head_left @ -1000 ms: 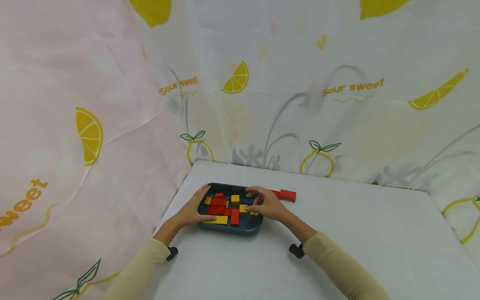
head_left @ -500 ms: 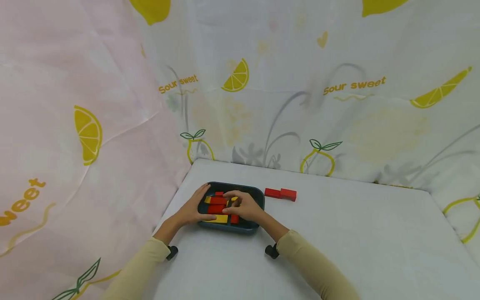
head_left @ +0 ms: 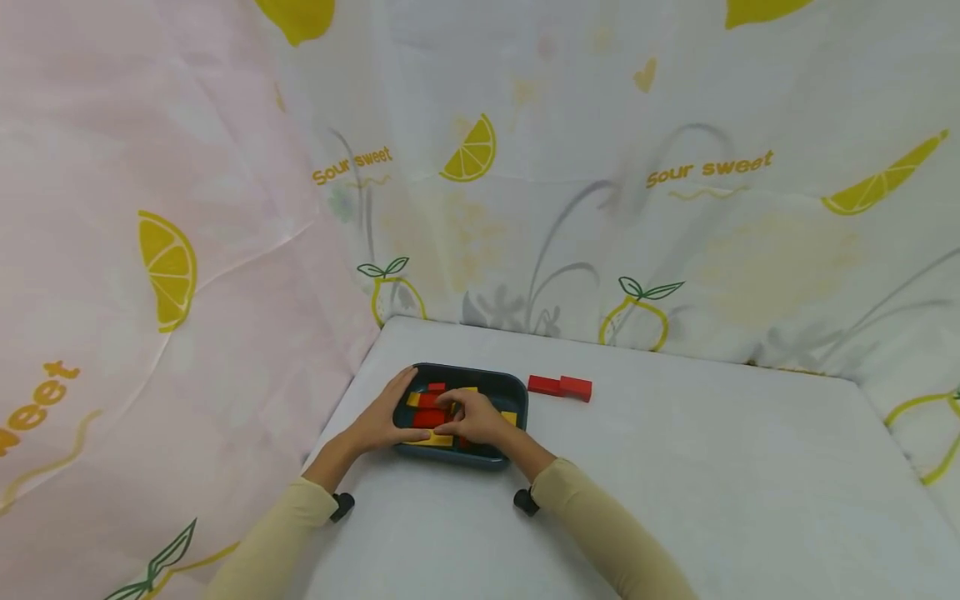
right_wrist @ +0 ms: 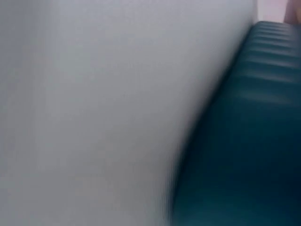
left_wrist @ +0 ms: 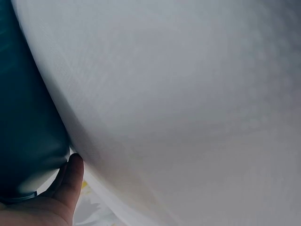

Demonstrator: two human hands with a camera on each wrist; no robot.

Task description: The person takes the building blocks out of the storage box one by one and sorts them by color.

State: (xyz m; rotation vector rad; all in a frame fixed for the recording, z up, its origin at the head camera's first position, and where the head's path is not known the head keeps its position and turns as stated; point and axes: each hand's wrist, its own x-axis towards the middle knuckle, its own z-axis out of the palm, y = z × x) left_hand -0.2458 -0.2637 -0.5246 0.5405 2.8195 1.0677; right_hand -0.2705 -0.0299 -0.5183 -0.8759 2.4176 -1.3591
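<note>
A dark teal tray [head_left: 491, 457] holds several red and yellow blocks. My left hand [head_left: 380, 419] holds the tray's left end, thumb over the front side above a long yellow block [head_left: 441, 440], fingers along the outer left side. In the left wrist view, fingers [left_wrist: 73, 176] lie against the tray's outer wall. Inside the tray, my right hand [head_left: 480, 421] is over the blocks, index finger and thumb apart, fingertips right at the stacked red blocks [head_left: 429, 418]. The hand hides the blocks under its palm. Another yellow block [head_left: 509, 417] shows at the tray's right.
Two red blocks [head_left: 544, 385] lie end to end on the white tabletop [head_left: 712, 467], just beyond the tray's right back corner. A lemon-print cloth [head_left: 570, 208] hangs behind the table and along its left side.
My right hand has moved left across the tray, from the yellow blocks at its right to the red ones. My left hand stays on the tray's left end.
</note>
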